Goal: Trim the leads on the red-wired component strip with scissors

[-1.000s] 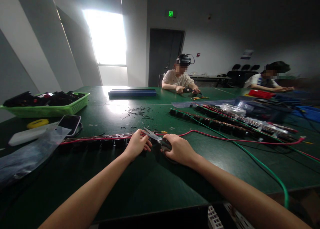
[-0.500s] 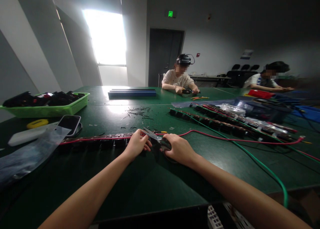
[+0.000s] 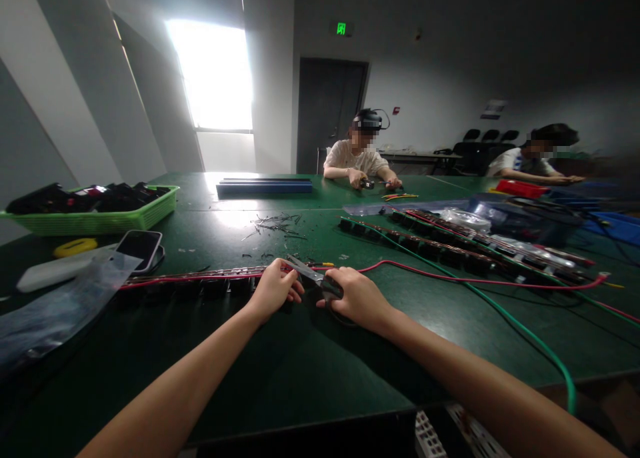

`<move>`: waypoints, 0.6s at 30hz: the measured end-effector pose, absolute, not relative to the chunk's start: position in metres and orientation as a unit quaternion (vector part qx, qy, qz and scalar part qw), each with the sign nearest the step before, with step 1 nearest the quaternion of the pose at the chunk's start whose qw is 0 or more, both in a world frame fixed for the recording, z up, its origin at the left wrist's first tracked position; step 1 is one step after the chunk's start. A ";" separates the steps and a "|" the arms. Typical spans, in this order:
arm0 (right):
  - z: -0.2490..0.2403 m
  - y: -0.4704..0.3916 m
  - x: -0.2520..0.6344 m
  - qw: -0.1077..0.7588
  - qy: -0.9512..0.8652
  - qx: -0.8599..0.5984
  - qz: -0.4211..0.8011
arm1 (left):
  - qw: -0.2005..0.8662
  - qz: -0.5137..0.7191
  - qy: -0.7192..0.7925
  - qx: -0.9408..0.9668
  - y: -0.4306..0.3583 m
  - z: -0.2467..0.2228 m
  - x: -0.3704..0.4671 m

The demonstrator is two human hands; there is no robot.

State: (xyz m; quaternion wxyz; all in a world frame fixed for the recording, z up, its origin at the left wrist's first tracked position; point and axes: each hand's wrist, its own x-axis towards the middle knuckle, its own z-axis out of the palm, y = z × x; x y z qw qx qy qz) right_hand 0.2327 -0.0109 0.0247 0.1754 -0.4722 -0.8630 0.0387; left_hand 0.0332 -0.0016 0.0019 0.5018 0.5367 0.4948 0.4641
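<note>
My right hand [image 3: 356, 298] grips a pair of scissors [image 3: 310, 275] whose blades point up and to the left. My left hand [image 3: 274, 289] pinches the right end of a long strip of black components [image 3: 200, 281] that lies across the green table [image 3: 310, 371], with a red wire [image 3: 415, 270] running along it. The scissor blades meet the wire just beside my left fingertips. Both hands rest near the table's middle front.
A phone [image 3: 139, 247], a clear plastic bag [image 3: 55, 305] and a yellow tape roll [image 3: 75, 247] lie at left, behind them a green basket [image 3: 100, 218] of black parts. More component strips [image 3: 450, 245] and a green cable [image 3: 500, 311] run right. Two people sit at the far side.
My hands and the scissors have stayed nearly still. The person across the table has shifted their hands slightly.
</note>
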 end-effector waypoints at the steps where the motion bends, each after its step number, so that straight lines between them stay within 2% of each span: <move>1: 0.024 -0.011 0.233 0.176 -0.863 -0.472 0.039 | 0.501 0.463 0.496 0.537 -0.002 0.002 0.033; 18: 0.024 -0.009 0.233 0.176 -0.863 -0.472 0.036 | 0.492 0.457 0.494 0.553 0.000 -0.001 0.032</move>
